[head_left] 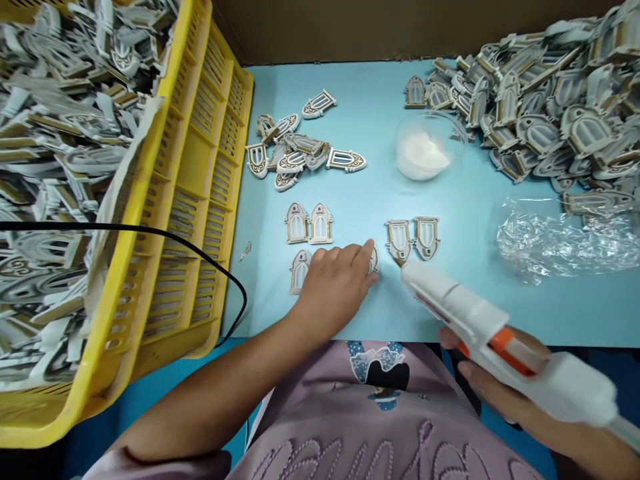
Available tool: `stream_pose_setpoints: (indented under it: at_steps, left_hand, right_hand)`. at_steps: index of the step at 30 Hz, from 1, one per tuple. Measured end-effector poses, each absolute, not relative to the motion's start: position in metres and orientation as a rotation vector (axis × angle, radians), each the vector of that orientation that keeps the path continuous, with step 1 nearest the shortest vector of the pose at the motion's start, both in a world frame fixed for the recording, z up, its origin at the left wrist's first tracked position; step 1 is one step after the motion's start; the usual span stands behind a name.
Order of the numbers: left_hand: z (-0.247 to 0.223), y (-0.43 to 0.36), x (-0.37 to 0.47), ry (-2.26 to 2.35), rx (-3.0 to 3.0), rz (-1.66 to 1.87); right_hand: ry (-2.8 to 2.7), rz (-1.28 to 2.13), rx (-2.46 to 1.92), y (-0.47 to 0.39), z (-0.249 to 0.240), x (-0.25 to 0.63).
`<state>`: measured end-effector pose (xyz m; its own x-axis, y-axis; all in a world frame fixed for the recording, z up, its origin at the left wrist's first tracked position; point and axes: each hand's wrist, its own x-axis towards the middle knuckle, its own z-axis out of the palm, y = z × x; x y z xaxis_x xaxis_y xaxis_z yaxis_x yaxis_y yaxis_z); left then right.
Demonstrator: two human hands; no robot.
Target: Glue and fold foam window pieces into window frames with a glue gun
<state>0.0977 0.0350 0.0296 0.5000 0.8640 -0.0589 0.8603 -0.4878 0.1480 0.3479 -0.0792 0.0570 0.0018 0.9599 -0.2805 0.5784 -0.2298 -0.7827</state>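
My right hand (483, 381) is wrapped round a white and orange hot glue gun (457, 297). Its nozzle points up and left, close to the tip of an arched window piece (399, 237); whether they touch I cannot tell. A second window piece (427, 237) lies just right of that one. My left hand (333, 283) rests palm down, thumb and forefinger closed about another arched window piece (373, 261), mostly hidden under the fingers. Beyond it lie two upright window pieces (309, 224), and a third window piece (299, 270) is partly covered by the hand.
A yellow crate (200, 180) heaped with window pieces stands left, a black cable (190, 248) crossing it. A loose cluster (300, 152) lies at the back. A clear bowl (423, 148) holds white material. On the right are a large pile (545, 113) and a crumpled plastic bag (565, 241).
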Motion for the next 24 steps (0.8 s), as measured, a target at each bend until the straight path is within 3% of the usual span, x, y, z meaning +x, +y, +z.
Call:
stream_pose_setpoints:
  at_steps: [8,17,24]
  left_hand:
    - [0.043,0.043,0.069,1.226,2.444,0.081]
    - [0.027,0.040,0.090,1.300,2.507,0.124]
    - [0.020,0.046,0.088,1.276,2.516,0.202]
  right_hand:
    - [-1.843,1.131,-1.787,-0.072,0.042,0.346]
    - [-1.822,1.120,-1.891,-0.062,0.065,0.324]
    - [-1.983,1.023,-1.866,-0.062,0.056,0.340]
